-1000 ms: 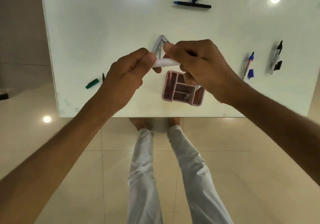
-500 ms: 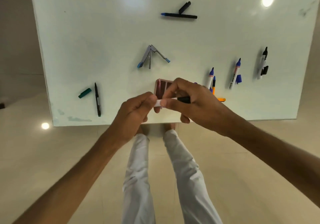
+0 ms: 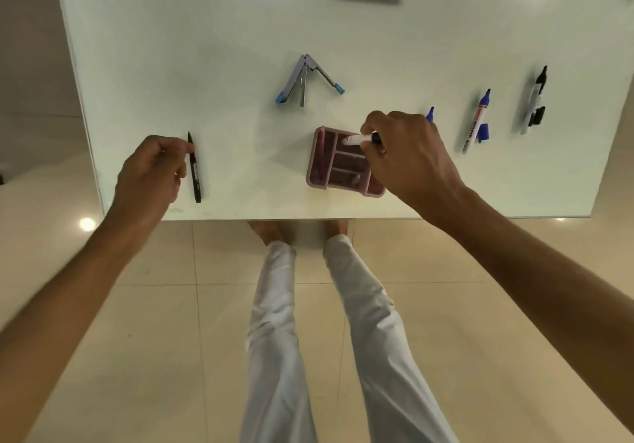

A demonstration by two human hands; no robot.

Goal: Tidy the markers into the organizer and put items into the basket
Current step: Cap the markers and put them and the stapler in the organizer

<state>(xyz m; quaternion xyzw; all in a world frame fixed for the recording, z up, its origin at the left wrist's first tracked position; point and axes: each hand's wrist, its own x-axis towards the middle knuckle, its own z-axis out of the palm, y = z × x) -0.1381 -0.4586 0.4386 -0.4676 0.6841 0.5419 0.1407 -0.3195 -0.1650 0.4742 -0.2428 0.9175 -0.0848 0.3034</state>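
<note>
Over the pink organizer [image 3: 343, 182] — right hand [image 3: 408, 154] pinches white marker [image 3: 358, 139].

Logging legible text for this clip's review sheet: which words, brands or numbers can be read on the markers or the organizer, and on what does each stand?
None can be read.
Blue-capped white marker: dark print along the barrel, too blurred.
Black-tipped white marker: dark label, too small.
Thin black pen by the left hand: pale label patch, illegible.
White marker in the right hand: no print shows.
Pink organizer: no text.
</note>
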